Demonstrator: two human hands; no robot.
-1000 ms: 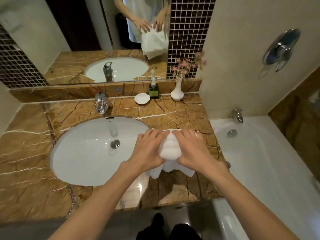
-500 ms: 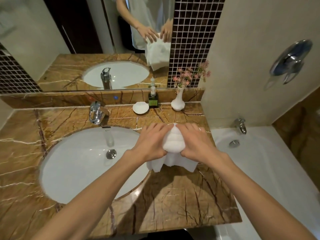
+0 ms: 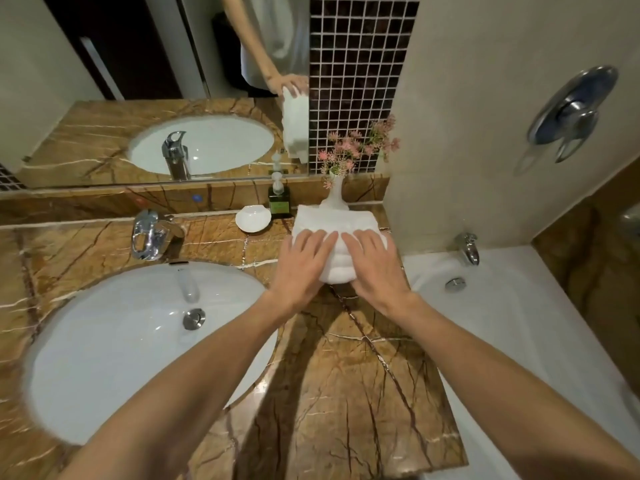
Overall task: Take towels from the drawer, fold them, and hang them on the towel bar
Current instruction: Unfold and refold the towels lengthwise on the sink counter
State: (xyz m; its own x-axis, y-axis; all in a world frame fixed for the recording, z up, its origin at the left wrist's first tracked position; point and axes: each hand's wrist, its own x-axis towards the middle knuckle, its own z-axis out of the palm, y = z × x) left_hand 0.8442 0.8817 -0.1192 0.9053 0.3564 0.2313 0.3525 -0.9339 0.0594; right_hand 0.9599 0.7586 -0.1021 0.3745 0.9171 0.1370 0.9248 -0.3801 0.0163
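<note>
A folded white towel (image 3: pixel 334 220) is held in the air over the marble counter (image 3: pixel 346 393), right of the sink. My left hand (image 3: pixel 301 261) and my right hand (image 3: pixel 374 265) hold it side by side, fingers laid over its top; the thumbs are hidden beneath. In the mirror the towel's reflection (image 3: pixel 296 123) hangs straight down from the hands. No drawer or towel bar is in view.
A white sink basin (image 3: pixel 104 341) with a chrome faucet (image 3: pixel 152 233) lies to the left. A soap dish (image 3: pixel 252 218), a green soap bottle (image 3: pixel 280 199) and a flower vase (image 3: pixel 334 199) stand just beyond the towel. The bathtub (image 3: pixel 519 323) borders the counter's right edge.
Both hands have carried the towel away from me, toward the vase and the back wall. The loose flap that hung below the hands is no longer visible.
</note>
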